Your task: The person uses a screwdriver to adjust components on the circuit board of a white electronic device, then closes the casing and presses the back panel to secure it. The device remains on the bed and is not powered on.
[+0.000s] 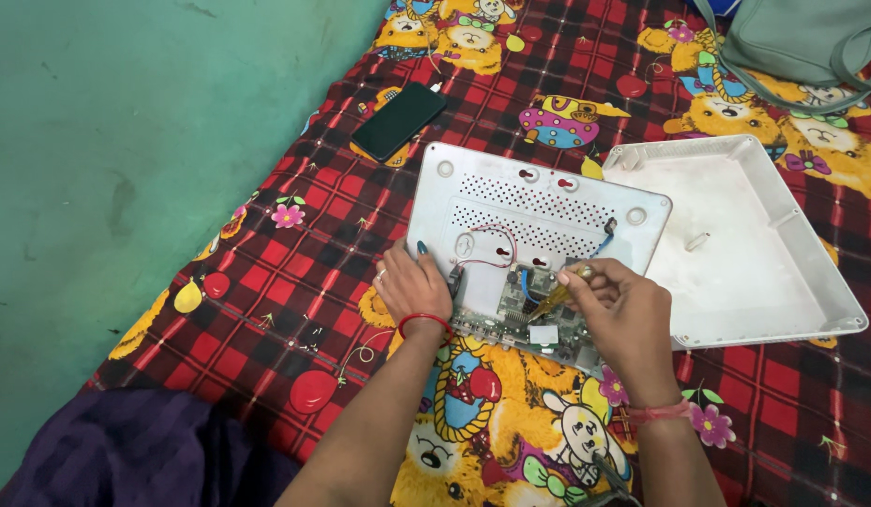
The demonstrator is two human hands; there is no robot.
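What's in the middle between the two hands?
In the head view, the green circuit board of the opened white case lies between the left hand and right hand, with the yellow-handled screwdriver over it.

dark phone screen (398, 120) on the checked blanket, small white label (543, 334) on the circuit board

One head-worn camera looks steeply down, close over both forearms (no second view), facing the patterned bedsheet (295, 310).
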